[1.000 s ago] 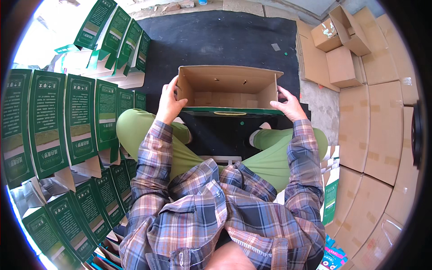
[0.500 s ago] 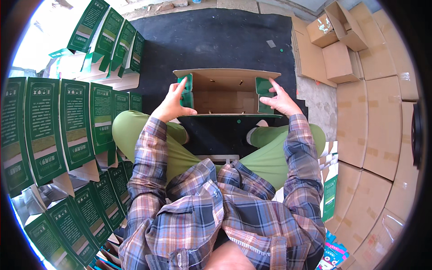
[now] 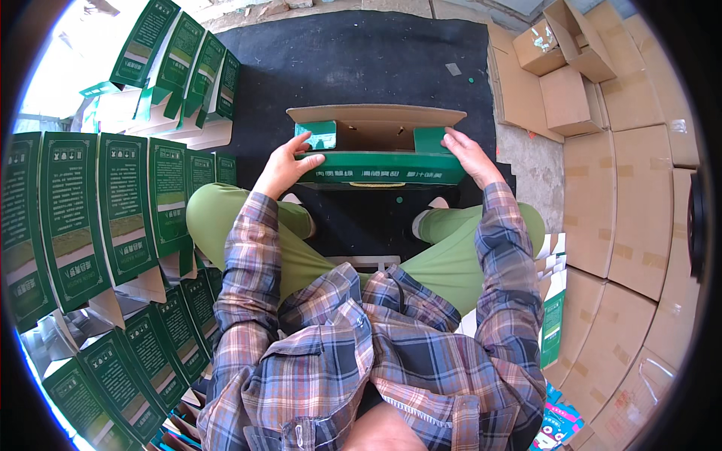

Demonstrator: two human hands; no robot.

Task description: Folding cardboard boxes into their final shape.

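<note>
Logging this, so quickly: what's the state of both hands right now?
Left hand: open, touching the left end of the rectangular green-and-brown cardboard box.
Right hand: open, touching the box's right end.

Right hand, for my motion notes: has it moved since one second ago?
Yes: the right hand has shifted slightly left, away from the right edge of the black mat.

Touching green box (image 3: 383,170) over black mat (image 3: 361,68): left hand (image 3: 282,167) at left end, right hand (image 3: 471,158) at right, with end flaps (image 3: 429,140) turned inward. Along mat's left edge, green cartons (image 3: 177,56); past right edge, brown cartons (image 3: 590,214).
</note>
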